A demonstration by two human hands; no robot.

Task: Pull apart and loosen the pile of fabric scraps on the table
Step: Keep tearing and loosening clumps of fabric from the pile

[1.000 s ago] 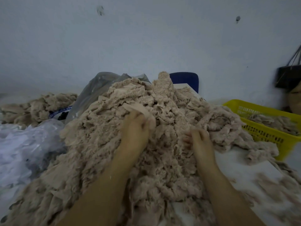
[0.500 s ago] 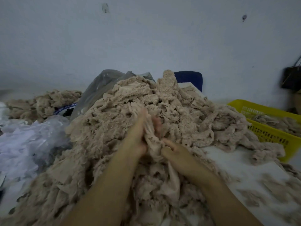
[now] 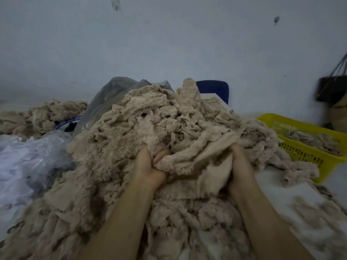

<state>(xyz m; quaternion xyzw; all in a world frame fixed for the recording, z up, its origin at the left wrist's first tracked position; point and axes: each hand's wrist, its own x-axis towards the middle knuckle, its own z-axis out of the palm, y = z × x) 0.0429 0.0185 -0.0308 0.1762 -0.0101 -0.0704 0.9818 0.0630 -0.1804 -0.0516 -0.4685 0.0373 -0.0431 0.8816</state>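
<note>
Half a second ago the two hands were close together, both squeezing one spot on the pile of fabric scraps (image 3: 150, 124). Now they have moved away from each other. The left hand (image 3: 150, 166) is in the middle of the pile, and its fingers (image 3: 159, 154) are curled tight round one end of a bunch (image 3: 195, 158) of scraps. The right hand (image 3: 238, 166) has gone out to the right side. Its fingers are mostly hidden under the cloth, but they look closed on the other end of the same bunch. The bunch is now stretched long and flat between the two hands, and a loose flap hangs down by the right hand. So the pull is working: this lump is opening up and is no longer packed tight. The big pile is where it was, heaped high on the table (image 3: 276, 186) right in front of the person, and most of it looks thick and clumpy. I think the job is only partly done, with a lot more lumps to tug open. A few small scraps lie spread on the table at the right, near a yellow basket (image 3: 309, 154) that has more scraps in it.
</note>
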